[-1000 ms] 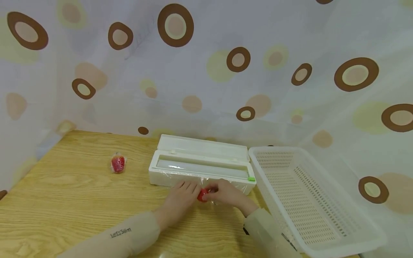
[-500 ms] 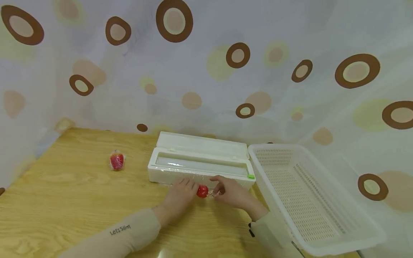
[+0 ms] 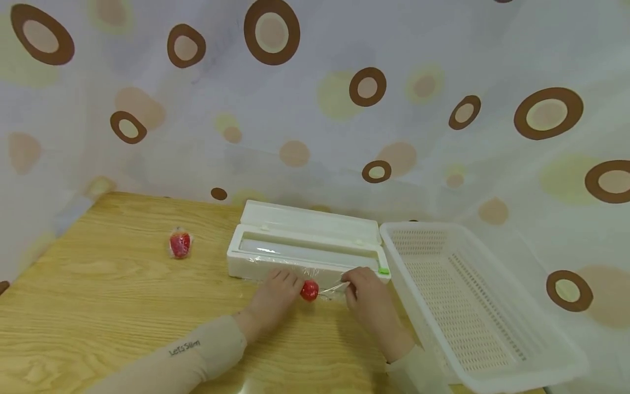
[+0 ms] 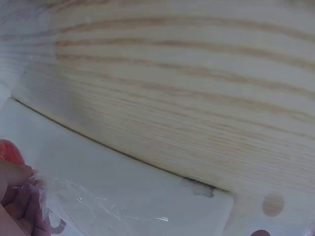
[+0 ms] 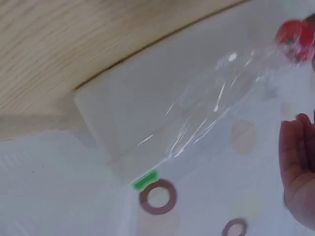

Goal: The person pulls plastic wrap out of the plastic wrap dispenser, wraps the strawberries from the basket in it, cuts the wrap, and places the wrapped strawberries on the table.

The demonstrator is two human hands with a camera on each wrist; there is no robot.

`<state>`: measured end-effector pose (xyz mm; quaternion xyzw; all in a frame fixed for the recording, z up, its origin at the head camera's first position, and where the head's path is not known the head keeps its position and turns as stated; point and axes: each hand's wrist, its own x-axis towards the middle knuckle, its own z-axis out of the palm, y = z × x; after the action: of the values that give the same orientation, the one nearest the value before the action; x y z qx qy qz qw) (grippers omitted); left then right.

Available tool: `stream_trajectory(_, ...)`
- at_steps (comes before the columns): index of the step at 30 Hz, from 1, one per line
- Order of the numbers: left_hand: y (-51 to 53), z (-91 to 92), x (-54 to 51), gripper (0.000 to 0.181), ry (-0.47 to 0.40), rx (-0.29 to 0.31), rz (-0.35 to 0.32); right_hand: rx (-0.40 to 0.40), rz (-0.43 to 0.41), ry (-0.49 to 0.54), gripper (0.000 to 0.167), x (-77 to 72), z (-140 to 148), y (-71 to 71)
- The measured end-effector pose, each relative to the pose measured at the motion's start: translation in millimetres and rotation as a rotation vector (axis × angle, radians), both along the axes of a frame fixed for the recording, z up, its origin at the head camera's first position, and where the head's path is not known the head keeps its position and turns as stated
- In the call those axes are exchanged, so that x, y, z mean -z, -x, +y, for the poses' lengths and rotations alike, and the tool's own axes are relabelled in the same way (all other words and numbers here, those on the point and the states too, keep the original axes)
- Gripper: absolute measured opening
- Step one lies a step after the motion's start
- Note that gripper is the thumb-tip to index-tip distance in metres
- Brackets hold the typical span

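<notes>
A small round red fruit (image 3: pixel 309 290) in clear plastic wrap sits before the cling film box (image 3: pixel 305 254); its exact kind is unclear. My left hand (image 3: pixel 276 295) grips its left side with bent fingers. In the left wrist view, those fingers (image 4: pixel 17 189) bunch the clear film beside the red fruit (image 4: pixel 10 152). To the right, my right hand (image 3: pixel 371 301) pinches a twisted strand of plastic wrap (image 3: pixel 334 288) pulled from the fruit. In the right wrist view, film (image 5: pixel 206 108) stretches between fruit and box, and the right hand (image 5: pixel 299 169) shows only partly.
The box lid (image 3: pixel 310 221) stands raised, with a film roll (image 3: pixel 305 254) inside and a green slider (image 3: pixel 383 271) at the right. A white perforated basket (image 3: pixel 484 306) stands to the right. Another wrapped red fruit (image 3: pixel 180 244) lies on the wooden table (image 3: pixel 123 284), far left.
My right hand has moved from the fruit to the right, drawing out a strand of plastic wrap. The left hand has stayed at the fruit, which now shows more.
</notes>
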<state>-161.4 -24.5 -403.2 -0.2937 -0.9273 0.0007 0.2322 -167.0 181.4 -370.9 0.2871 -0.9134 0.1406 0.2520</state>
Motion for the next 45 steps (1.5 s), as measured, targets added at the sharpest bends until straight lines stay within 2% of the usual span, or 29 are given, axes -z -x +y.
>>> stream_trajectory(1,1.0,0.3,0.3,0.025,-0.008,-0.011,0.001,-0.059,0.086,-0.035,0.018,2.8,-4.4,-3.3)
stream_trajectory(2,2.2,0.5,0.7,0.024,-0.021,-0.022,0.001,-0.117,0.139,-0.078,0.021,5.6,-9.1,-6.1)
stream_trajectory(4,4.1,1.1,0.5,0.022,-0.03,-0.043,0.0,-0.186,0.184,-0.196,0.032,11.4,-17.1,-10.3)
stream_trajectory(7,5.0,2.1,-1.6,0.022,-0.033,-0.049,-0.028,-0.129,0.166,-0.354,0.052,20.5,-23.2,-11.4)
stream_trajectory(10,5.8,3.2,-5.3,0.025,-0.046,-0.038,-0.078,-0.051,0.164,-0.429,0.053,25.8,-21.9,-6.8)
stream_trajectory(11,6.0,3.1,-6.5,0.026,-0.057,-0.032,-0.089,-0.039,0.179,-0.435,0.051,26.6,-20.7,-4.6)
stream_trajectory(14,6.8,2.1,-10.4,0.03,-0.071,-0.032,-0.121,-0.059,0.295,-0.38,0.043,26.5,-17.0,4.1)
stream_trajectory(18,8.3,-1.1,-10.3,0.029,-0.103,-0.013,-0.101,-0.088,0.397,-0.274,0.032,25.0,-15.1,11.9)
stream_trajectory(22,8.4,-4.8,-6.9,0.025,-0.151,0.037,-0.022,-0.084,0.386,-0.237,0.025,22.6,-16.1,12.7)
stream_trajectory(28,6.6,-9.8,-6.2,0.027,-0.095,0.067,0.08,-0.081,0.364,-0.221,0.024,23.4,-15.3,9.3)
stream_trajectory(31,5.7,-11.3,-7.0,0.029,-0.064,0.062,0.094,-0.083,0.346,-0.226,0.027,23.0,-15.2,7.1)
stream_trajectory(36,4.5,-13.7,-4.6,0.029,-0.03,0.05,0.119,-0.061,0.362,-0.29,0.036,27.4,-10.9,3.7)
stream_trajectory(40,3.1,-14.1,-3.6,0.029,0.0,0.053,0.132,-0.039,0.352,-0.33,0.03,31.2,-7.2,1.7)
stream_trajectory(45,1.4,-12.8,-4.8,0.029,0.022,0.055,0.116,-0.02,0.294,-0.366,0.027,30.2,-5.7,-0.3)
